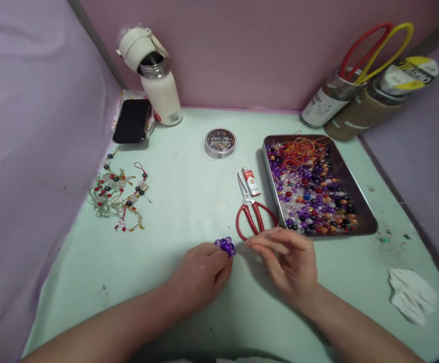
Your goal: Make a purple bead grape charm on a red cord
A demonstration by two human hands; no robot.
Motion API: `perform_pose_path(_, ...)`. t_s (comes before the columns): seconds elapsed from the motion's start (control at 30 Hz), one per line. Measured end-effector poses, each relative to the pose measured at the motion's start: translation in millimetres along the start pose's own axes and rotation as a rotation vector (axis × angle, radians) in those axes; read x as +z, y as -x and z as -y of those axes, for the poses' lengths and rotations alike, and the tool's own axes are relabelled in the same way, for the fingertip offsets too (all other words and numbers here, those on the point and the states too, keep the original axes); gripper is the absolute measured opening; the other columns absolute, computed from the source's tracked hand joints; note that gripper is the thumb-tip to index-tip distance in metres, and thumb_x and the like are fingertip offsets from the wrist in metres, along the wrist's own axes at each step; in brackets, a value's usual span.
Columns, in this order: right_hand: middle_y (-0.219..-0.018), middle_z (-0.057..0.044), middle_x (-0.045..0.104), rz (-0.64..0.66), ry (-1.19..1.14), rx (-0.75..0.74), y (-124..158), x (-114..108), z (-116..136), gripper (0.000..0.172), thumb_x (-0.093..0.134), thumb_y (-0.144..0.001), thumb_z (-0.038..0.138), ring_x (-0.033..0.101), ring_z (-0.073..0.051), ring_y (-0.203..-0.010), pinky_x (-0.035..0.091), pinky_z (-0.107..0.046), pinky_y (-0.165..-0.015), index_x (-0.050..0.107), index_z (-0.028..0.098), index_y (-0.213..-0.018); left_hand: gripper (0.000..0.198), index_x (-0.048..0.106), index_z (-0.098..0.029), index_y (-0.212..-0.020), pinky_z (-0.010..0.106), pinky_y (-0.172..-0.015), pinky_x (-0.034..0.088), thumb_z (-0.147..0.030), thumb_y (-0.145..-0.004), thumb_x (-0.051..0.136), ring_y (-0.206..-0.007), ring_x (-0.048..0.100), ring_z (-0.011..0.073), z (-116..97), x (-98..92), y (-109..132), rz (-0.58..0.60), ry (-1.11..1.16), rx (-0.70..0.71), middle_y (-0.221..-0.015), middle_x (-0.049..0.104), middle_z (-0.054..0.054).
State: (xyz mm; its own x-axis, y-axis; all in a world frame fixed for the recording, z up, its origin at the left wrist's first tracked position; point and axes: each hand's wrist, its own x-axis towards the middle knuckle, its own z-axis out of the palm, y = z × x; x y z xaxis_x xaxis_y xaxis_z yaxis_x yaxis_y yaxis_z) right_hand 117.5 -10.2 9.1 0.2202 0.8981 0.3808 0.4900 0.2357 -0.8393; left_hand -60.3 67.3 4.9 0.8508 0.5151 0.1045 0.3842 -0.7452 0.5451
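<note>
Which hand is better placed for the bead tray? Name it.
Probably the right hand: it is nearer the bead tray, while the left hand grips the purple bead cluster. Whether the right pinches anything is unclear.

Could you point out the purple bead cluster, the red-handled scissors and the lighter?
Purple bead cluster (226, 246): head view, middle of the beads.
Red-handled scissors (247, 199): head view, by the pivot.
Lighter (251, 182): head view, middle of its body.

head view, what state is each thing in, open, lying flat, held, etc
Purple bead cluster: held in the left hand
Scissors: lying flat, handles spread
Lighter: lying flat, no flame
Tray: open, beads and thread inside
White bottle: open, lid tilted
Phone: dark, lying flat
Spool: lying flat
Beaded strings: heaped loosely
White tissue: crumpled
Jar: standing, loops sticking out
</note>
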Motion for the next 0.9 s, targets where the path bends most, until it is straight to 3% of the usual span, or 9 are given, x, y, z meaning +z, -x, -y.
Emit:
perform_pose_path(0.1,-0.082,0.002,0.07,-0.109,-0.232,0.087,2,6,2,0.036,0.051,-0.084,0.003,0.066,-0.015,-0.077,0.05,-0.033,-0.075,0.035,0.028,-0.104,0.034,0.045,-0.017,-0.056,0.024,-0.052,0.026,-0.02,-0.09,0.04,-0.052,0.04,0.0102,0,-0.8,-1,-0.002,0.017,-0.015,-0.053,0.048,-0.001)
perform_pose_path(0.2,-0.078,0.004,0.071,-0.122,-0.357,0.254,1,7,9,0.029,0.052,-0.086,0.009,0.066,-0.014,-0.075,0.05,-0.033,-0.075,0.033,0.027,-0.096,0.036,0.043,-0.017,-0.055,0.024,-0.053,0.028,-0.023,-0.09,0.04,-0.051,0.041,0.0104,1,0.4,-1,0.004,-0.003,-0.021,-0.053,0.047,-0.001)
perform_pose_path(0.37,-0.071,0.003,0.072,-0.075,-0.574,0.556,-3,4,15,0.024,0.064,-0.08,0.023,0.064,-0.013,-0.067,0.049,-0.029,-0.07,0.045,0.023,-0.094,0.036,0.048,-0.017,-0.056,0.026,-0.055,0.031,-0.025,-0.091,0.041,-0.051,0.045,0.0113,3,6.7,-1,-0.076,-0.069,0.05,-0.052,0.051,0.0)
perform_pose_path(0.47,-0.07,0.002,0.072,-0.05,-0.696,0.646,-3,4,13,0.029,0.07,-0.075,0.028,0.063,-0.012,-0.067,0.048,-0.027,-0.07,0.051,0.022,-0.096,0.035,0.052,-0.017,-0.057,0.027,-0.054,0.03,-0.027,-0.09,0.043,-0.052,0.048,0.0127,3,9.2,-1,-0.084,-0.128,0.058,-0.053,0.055,0.001)
perform_pose_path(0.7,-0.067,0.0,0.069,0.007,-0.695,0.662,-6,4,12,0.02,0.073,-0.07,0.031,0.061,-0.011,-0.066,0.046,-0.026,-0.071,0.063,0.019,-0.081,0.038,0.053,-0.016,-0.053,0.026,-0.052,0.026,-0.03,-0.088,0.046,-0.051,0.048,0.0128,-2,9.8,-2,-0.036,-0.14,-0.017,-0.052,0.055,0.001)
perform_pose_path(0.9,-0.071,-0.003,0.068,0.029,-0.281,0.513,-5,1,11,0.019,0.065,-0.076,0.036,0.06,-0.015,-0.067,0.046,-0.029,-0.066,0.069,0.018,-0.081,0.04,0.053,-0.016,-0.052,0.026,-0.054,0.027,-0.029,-0.089,0.043,-0.051,0.047,0.0121,-4,7.2,-3,-0.047,-0.098,-0.029,-0.051,0.052,0.0)
